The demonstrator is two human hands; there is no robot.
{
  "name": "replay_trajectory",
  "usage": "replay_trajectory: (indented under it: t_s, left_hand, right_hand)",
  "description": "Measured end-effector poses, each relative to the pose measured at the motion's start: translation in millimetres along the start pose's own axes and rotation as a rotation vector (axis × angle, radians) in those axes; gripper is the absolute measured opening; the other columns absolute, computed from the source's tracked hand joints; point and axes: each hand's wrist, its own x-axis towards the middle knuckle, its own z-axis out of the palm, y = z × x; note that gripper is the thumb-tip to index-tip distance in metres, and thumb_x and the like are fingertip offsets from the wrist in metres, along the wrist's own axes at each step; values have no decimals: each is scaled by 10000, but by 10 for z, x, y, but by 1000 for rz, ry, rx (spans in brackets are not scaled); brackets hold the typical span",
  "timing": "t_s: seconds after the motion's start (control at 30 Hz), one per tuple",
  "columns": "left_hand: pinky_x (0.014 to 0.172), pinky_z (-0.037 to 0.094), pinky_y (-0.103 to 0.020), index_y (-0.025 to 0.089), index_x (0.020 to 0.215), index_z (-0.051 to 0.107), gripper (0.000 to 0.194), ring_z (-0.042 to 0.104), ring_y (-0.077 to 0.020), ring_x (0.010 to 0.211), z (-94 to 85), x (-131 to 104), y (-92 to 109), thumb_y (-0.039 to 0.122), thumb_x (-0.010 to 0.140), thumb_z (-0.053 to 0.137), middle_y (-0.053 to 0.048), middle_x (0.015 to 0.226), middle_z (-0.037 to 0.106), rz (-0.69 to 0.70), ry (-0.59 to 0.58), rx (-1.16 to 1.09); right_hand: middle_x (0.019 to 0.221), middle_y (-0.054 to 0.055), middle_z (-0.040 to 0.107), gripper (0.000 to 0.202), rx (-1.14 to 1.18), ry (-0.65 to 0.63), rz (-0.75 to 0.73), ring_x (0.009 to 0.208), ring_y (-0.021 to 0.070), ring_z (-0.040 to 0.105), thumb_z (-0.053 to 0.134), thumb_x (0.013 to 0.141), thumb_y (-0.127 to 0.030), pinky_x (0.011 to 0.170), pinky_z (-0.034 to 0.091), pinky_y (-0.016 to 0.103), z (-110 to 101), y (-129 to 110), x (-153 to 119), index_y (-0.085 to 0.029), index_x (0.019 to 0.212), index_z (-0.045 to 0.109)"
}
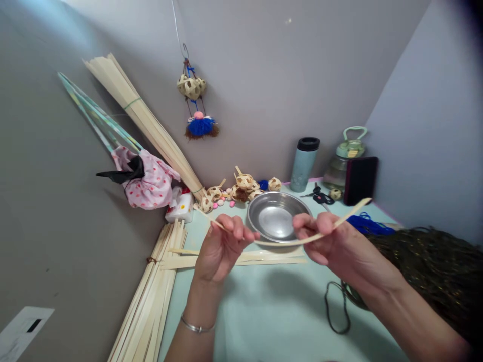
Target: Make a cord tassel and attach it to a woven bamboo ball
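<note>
Between my two hands a thin pale bamboo strip (281, 244) is stretched in a shallow upward curve, held above the table. My left hand (227, 244) pinches it near its left end, and my right hand (328, 236) grips it farther right, with the tip sticking out past the fingers. Just behind the strip stands a round metal bowl (279, 216), partly covered by my right fingers. Several more flat strips (249, 259) lie on the table below and behind my hands.
Bundled strips (151, 301) lean at the left edge, another bundle (151, 123) against the wall. Small woven balls (245, 181), scissors (320, 195), a tumbler (304, 165), a green-lidded bottle (337, 163) and a phone (361, 181) line the back. Dark cord (430, 266) is heaped at right.
</note>
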Motion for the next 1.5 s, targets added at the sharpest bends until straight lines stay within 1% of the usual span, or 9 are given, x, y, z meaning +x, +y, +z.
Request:
replay_trajectory:
  t_s: [0.13, 0.23, 0.43, 0.6, 0.73, 0.9, 1.0, 1.33, 1.5]
  left_hand:
    - [602, 520, -297, 221, 683, 495, 528, 500, -118, 397, 32, 5, -52, 699, 702, 719, 92, 410, 388, -64, -264, 29]
    - [576, 472, -257, 206, 692, 527, 437, 448, -90, 364, 17, 28, -65, 593, 808, 692, 89, 403, 403, -115, -383, -23]
    - [568, 446, -236, 181, 727, 586, 354, 502, -82, 440, -41, 42, 6, 491, 810, 737, 45, 518, 548, -339, -385, 220]
    - [535, 456, -213, 187, 853, 597, 288, 556, -94, 537, 86, 33, 57, 411, 788, 766, 29, 654, 585, -560, -416, 434]
    - [575, 464, -219, 181, 835, 598, 274, 573, -101, 575, 144, 29, 70, 418, 811, 732, 22, 670, 585, -622, -481, 522]
    - [680, 456, -242, 170, 872, 643, 248, 604, -119, 642, 53, 40, 83, 410, 845, 697, 8, 659, 637, -690, -549, 629]
    - [698, 446, -246, 165, 902, 673, 231, 605, -129, 681, 2, 55, 72, 389, 846, 697, -5, 697, 655, -726, -632, 668]
    - [783, 455, -247, 197, 905, 680, 165, 639, -151, 788, -58, 73, -52, 346, 909, 608, -13, 785, 693, -690, -782, 780]
    - [757, 462, -244, 189, 842, 684, 168, 642, -150, 758, -15, 64, -131, 328, 903, 612, -14, 760, 698, -682, -793, 844]
  right_hand:
    - [775, 46, 685, 318, -7, -331, 92, 577, 126, 546, 618, 929, -501, 459, 400, 212, -59, 27, -30, -227, 783, 686]
    - [798, 87, 695, 357, -209, -444, 122, 619, 120, 535, 604, 952, -462, 520, 413, 222, -110, 14, -16, -161, 789, 706]
    - [832, 64, 651, 367, -594, -536, 349, 652, 116, 522, 574, 960, -463, 550, 419, 218, -99, -50, 27, -145, 844, 716]
    - [761, 33, 627, 382, -881, -630, 412, 685, 144, 567, 504, 989, -464, 606, 433, 245, -67, -26, 12, -168, 892, 726]
    - [767, 18, 607, 359, -922, -624, 422, 681, 140, 555, 490, 997, -448, 615, 431, 243, -53, -25, 5, -179, 894, 704]
    - [709, -20, 503, 298, -952, -546, 432, 630, 121, 445, 552, 965, -411, 555, 347, 236, -71, -35, 17, -181, 782, 600]
    - [719, -35, 476, 246, -927, -513, 434, 641, 120, 412, 571, 955, -399, 562, 325, 236, -85, -24, 28, -196, 818, 548]
    - [696, -46, 467, 277, -999, -554, 433, 643, 117, 388, 580, 952, -384, 564, 288, 250, -132, 27, 43, -201, 755, 513]
    - [719, -33, 534, 241, -1003, -547, 406, 653, 123, 426, 600, 940, -379, 562, 305, 251, -105, 48, 40, -199, 782, 573]
